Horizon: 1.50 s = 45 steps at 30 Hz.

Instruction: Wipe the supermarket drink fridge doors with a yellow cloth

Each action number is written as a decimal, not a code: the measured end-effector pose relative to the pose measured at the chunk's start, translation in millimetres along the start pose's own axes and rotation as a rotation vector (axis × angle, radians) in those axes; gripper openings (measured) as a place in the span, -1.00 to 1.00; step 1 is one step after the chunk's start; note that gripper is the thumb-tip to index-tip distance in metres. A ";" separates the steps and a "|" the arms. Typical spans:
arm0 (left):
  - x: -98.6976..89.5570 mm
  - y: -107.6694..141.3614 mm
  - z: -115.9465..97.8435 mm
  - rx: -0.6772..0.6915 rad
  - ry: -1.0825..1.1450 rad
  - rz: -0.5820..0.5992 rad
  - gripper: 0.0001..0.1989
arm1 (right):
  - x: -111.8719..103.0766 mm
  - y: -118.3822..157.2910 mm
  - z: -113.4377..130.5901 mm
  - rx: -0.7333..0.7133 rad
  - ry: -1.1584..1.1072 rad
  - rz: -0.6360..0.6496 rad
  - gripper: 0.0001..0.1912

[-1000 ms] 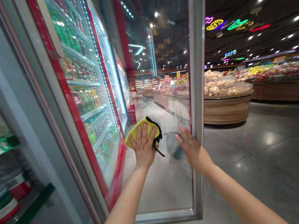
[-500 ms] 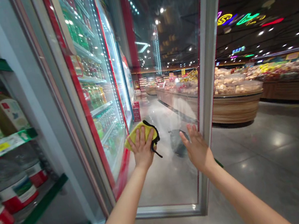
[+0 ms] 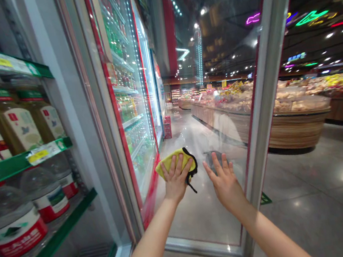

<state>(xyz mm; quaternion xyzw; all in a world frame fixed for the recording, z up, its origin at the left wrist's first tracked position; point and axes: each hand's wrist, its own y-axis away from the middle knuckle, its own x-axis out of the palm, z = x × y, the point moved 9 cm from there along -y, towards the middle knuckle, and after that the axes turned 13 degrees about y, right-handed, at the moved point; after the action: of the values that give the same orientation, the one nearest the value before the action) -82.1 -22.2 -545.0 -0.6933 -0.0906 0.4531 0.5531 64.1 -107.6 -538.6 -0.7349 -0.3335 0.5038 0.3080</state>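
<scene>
Shelves nearer | left hand (image 3: 175,183) grip presses cloth (image 3: 174,161) | right hand (image 3: 225,181) released (on glass door (image 3: 218,95))

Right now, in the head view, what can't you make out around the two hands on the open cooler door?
- Yellow cleaning cloth with black trim: the left hand covers its lower part, so the grip on it is hidden.
- Right hand: only its back shows; palm contact with the open glass cooler door cannot be confirmed.
- Large clear water bottles with red labels: label print is too blurred to read.
- Door top: cut off by the frame's upper edge.
</scene>
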 end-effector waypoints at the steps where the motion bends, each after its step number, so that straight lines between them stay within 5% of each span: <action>1: -9.6 -7.2 8.4 -0.045 0.006 -0.050 -0.26 | 1.7 0.2 -1.0 0.000 0.003 0.002 -0.15; 4: -29.9 -8.4 37.8 -0.233 0.017 -0.204 -0.28 | 4.1 -0.8 -5.1 -0.003 0.002 0.007 -0.15; 7: -22.8 12.1 48.9 -0.315 0.016 -0.191 -0.28 | 1.7 -4.3 -5.7 -0.005 -0.006 0.013 -0.15; 11: -1.3 23.7 34.1 -0.197 0.011 0.003 -0.23 | -2.1 -11.8 9.6 -0.024 -0.026 0.022 -0.26; 14: -9.5 4.5 32.1 -0.118 -0.010 0.034 -0.23 | 4.2 -18.1 26.2 -0.045 -0.037 0.030 -0.26; 19: -44.3 -19.8 72.8 -0.217 -0.031 -0.122 -0.25 | 27.4 -22.1 32.4 -0.037 0.008 0.044 -0.08; 24: -46.3 36.4 113.6 -0.498 -0.046 -0.324 -0.21 | 39.2 -19.9 28.2 -0.073 -0.002 0.049 -0.02; 29: -15.7 44.1 95.5 -0.285 -0.071 -0.068 -0.20 | 36.6 -27.9 27.8 -0.088 0.003 0.080 -0.14; 35: -36.8 6.1 106.9 -0.095 -0.144 -0.008 -0.34 | 11.2 -48.8 42.6 -0.054 0.024 0.143 -0.40; 40: -39.0 35.7 132.9 -0.093 -0.177 -0.035 -0.35 | -1.1 -66.3 75.0 -0.176 -0.045 0.062 -0.41; 45: -48.7 58.6 139.0 0.048 -0.168 0.049 -0.47 | 29.3 -78.3 77.7 -0.186 -0.036 0.108 -0.34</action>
<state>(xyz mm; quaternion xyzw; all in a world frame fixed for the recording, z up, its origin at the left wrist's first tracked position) -233.2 20.6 -566.0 -0.6413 -0.1091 0.5251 0.5487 -15.6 -29.1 -516.1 -0.7680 -0.3444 0.4997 0.2046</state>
